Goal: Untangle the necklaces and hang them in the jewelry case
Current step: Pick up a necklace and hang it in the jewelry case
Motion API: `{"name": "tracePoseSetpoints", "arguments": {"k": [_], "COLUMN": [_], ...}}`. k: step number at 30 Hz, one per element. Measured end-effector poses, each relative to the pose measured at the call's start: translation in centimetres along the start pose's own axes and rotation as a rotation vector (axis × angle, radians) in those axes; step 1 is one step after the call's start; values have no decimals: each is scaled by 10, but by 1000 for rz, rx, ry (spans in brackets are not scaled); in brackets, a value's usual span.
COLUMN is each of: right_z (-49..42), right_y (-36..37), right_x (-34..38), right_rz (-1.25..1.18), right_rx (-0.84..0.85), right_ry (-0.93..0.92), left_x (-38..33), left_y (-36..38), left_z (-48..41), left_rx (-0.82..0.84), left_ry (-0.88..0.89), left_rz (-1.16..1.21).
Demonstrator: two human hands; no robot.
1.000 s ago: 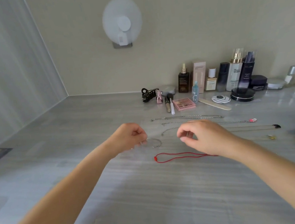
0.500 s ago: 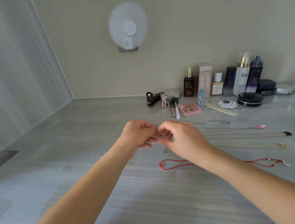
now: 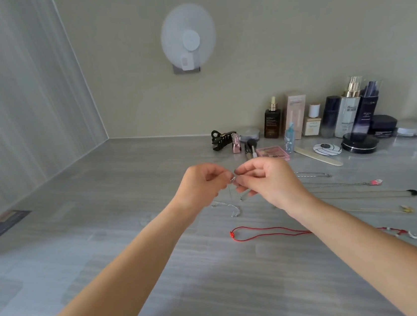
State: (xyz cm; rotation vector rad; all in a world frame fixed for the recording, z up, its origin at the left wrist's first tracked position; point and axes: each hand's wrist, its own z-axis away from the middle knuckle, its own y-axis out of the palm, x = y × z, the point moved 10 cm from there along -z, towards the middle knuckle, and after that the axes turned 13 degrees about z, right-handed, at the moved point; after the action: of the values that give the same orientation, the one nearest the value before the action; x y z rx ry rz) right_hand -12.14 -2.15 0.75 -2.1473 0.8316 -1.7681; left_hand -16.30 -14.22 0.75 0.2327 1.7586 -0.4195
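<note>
Together, L hand & R hand each pinch one thin silver chain necklace; red cord necklace lies just below grip.

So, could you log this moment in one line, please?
left hand, right hand: pinch silver necklace | red cord necklace: on countertop

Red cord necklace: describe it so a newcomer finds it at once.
Start at the grey streaked tabletop, then go to the person's right hand. Just nearer the camera lies the thin red cord necklace, passing under that forearm. The other necklaces look silver or gold; only this is red.
</note>
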Motion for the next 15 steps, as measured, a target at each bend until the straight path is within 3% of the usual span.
{"name": "tracePoseSetpoints", "arguments": {"k": [4, 7, 9, 12, 15], "right_z": [-3, -6, -9, -13, -11], "right_y": [-3, -9, -15, -28, -48], "right_x": [6, 19, 29, 41, 42], "right_rz": [247, 346, 287, 128, 14], "right_rx": [8, -5, -34, -84, -138], "right_ry": [-22, -87, -107, -80, -6], "left_x": [-6, -7, -4, -1, -7], "left_y": [6, 5, 5, 31, 43], "left_z": [-3, -1, -2, -3, -4], "left_rx": [25, -42, -90, 82, 180], "left_ry": [6, 4, -37, -146, -137], "left_rz": [1, 150, 280, 404, 514]}}
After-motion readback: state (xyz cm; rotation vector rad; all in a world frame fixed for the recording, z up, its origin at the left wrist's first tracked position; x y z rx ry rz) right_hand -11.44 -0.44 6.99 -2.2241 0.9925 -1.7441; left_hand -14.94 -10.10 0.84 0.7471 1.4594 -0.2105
